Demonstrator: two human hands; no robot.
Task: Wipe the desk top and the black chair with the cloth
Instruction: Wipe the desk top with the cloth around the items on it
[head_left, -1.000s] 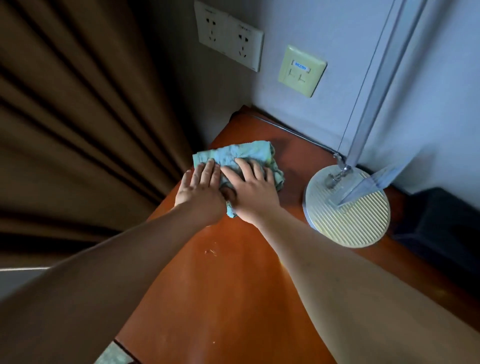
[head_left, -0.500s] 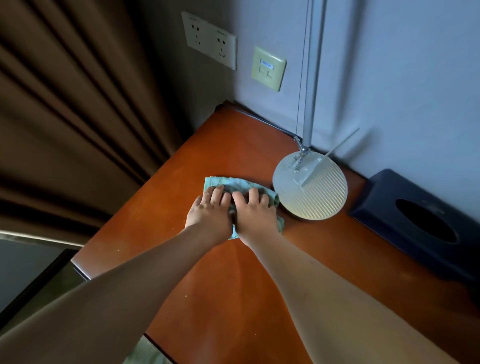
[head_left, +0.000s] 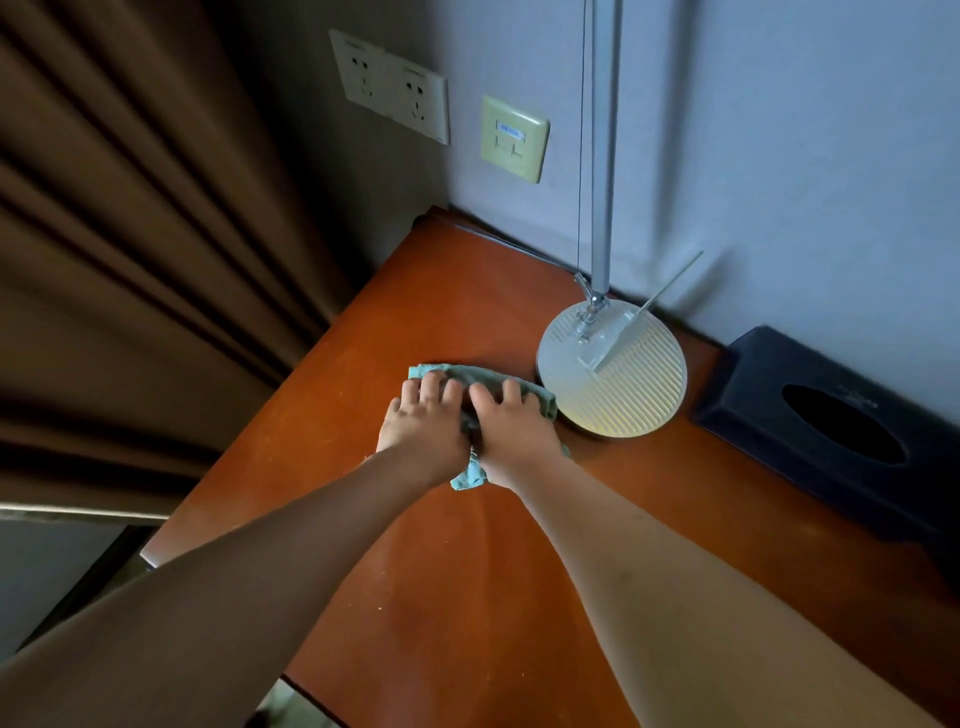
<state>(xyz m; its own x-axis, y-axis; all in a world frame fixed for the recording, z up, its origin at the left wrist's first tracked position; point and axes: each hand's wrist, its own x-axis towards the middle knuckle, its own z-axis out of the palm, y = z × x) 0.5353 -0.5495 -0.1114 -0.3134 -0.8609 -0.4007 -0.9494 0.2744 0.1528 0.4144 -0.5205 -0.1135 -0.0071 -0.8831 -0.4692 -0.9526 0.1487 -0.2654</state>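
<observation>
You pressed both hands flat on the cloth (head_left: 480, 376) at the center of the frame, left hand (head_left: 423, 428) and right hand (head_left: 511, 434) side by side, thumbs nearly meeting over its middle. Neither grip was clamped: your fingers lay spread and mostly straight on top of the fabric, pushing it down rather than curling round it, which likely spread the pressure so the whole pad rubbed the wood at once. The cloth sat bunched on the table (head_left: 441, 291), its far edge showing beyond your fingertips and a loose corner trailing out between your wrists toward the lower part of the frame.

The cloth's right end lay just beside the round ribbed lamp base (head_left: 615, 369), right of center, probably because the strip along that base needed wiping without lifting the lamp. The dark tissue box (head_left: 826, 415) stood against the wall at the right edge, apart from your hands. Pale specks and dust still showed on the wood in the lower middle of the frame, so the table looked only partly done. The black chair was nowhere in view, which suggests that half of the job was still waiting.
</observation>
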